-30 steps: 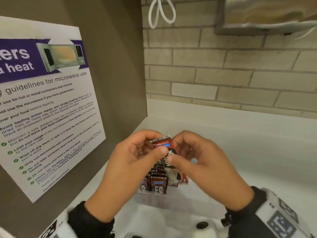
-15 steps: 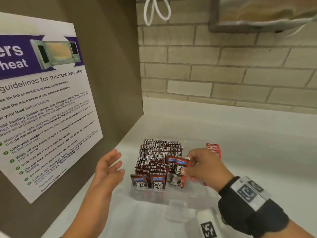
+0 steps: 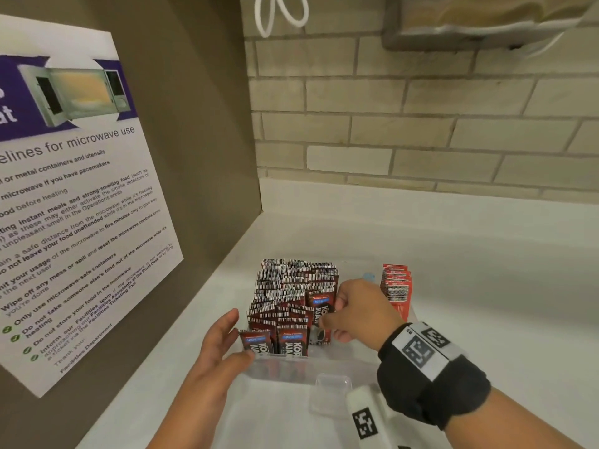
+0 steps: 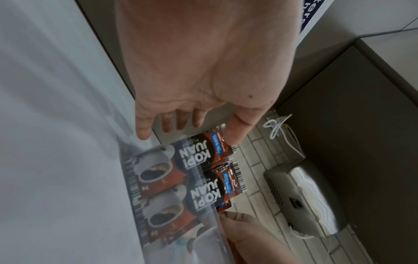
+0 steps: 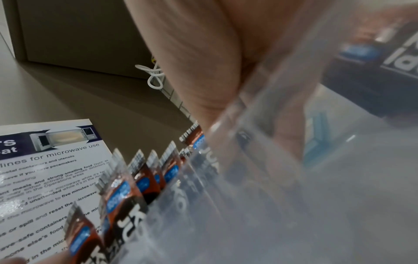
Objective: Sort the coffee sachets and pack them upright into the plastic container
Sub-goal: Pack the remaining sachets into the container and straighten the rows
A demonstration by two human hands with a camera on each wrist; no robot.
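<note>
Reaching into the clear plastic container (image 3: 291, 367) on the white counter (image 3: 486, 286), the right hand (image 3: 359, 309) pinches a brown coffee sachet (image 3: 321, 314) at the right end of the packed upright rows (image 3: 288, 286). Its fingertips are hidden behind the sachets. The left hand (image 3: 223, 345) rests loose-fingered at the container's near left corner, holding nothing. Red sachets (image 3: 397, 288) stand behind the right hand, partly blocked.
</note>
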